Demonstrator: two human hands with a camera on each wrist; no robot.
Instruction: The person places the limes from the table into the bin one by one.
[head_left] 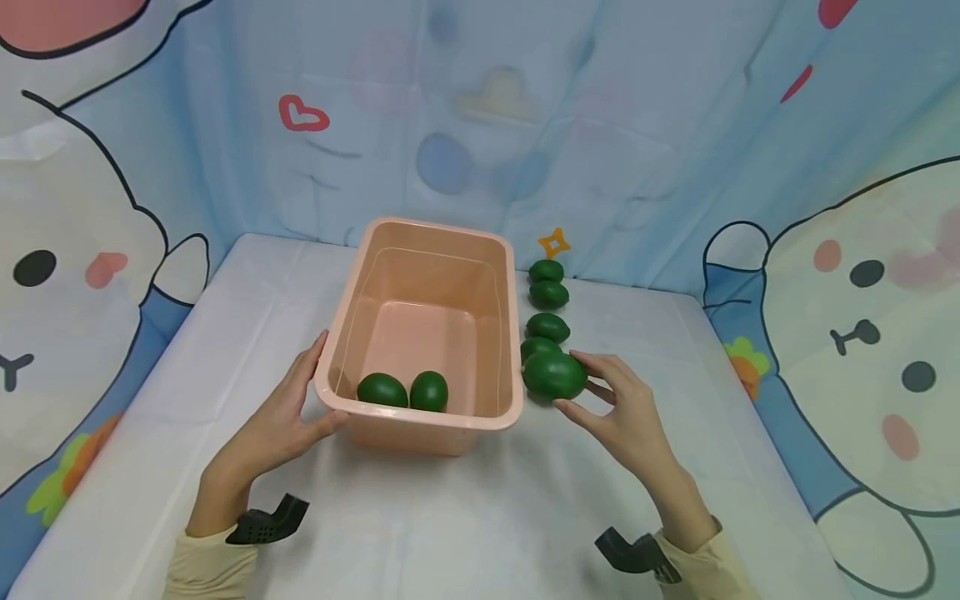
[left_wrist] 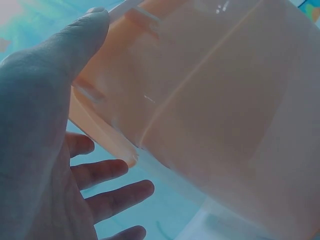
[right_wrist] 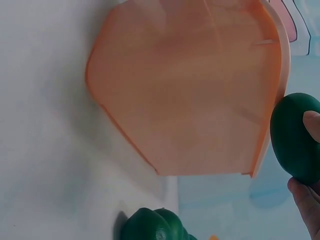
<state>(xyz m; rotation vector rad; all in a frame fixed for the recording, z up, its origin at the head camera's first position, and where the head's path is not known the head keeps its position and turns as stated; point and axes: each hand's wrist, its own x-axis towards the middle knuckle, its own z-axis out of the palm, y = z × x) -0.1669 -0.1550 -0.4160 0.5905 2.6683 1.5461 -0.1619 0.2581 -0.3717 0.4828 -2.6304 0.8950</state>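
Container: a pale-orange bin (head_left: 408, 435) stands on a white-covered table (head_left: 450, 533) in front of the person. Contents: 2 green fruits (head_left: 382, 390), lying side by side on the floor of the bin at the end nearest the person.

Left hand (head_left: 277, 421): placed at the bin's near left corner. The thumb rests against the rim; the other fingers are spread apart and extended along the outer side.

Right hand (head_left: 628, 417): pinches 1 green fruit, the held fruit (head_left: 555, 376), between thumb and fingers. The held fruit is outside the bin, just beside the near right corner of its rim. I cannot tell whether the 2 surfaces touch.

Remaining stock: 4 loose fruits (head_left: 548, 327) form a row along the right side of the bin, leading away from the person towards a blue cartoon-printed cloth (head_left: 660, 108) behind the table.

Attachments: 1 black wrist device (head_left: 268, 521) shows at each wrist, beside a pale-yellow sleeve (head_left: 213, 567).
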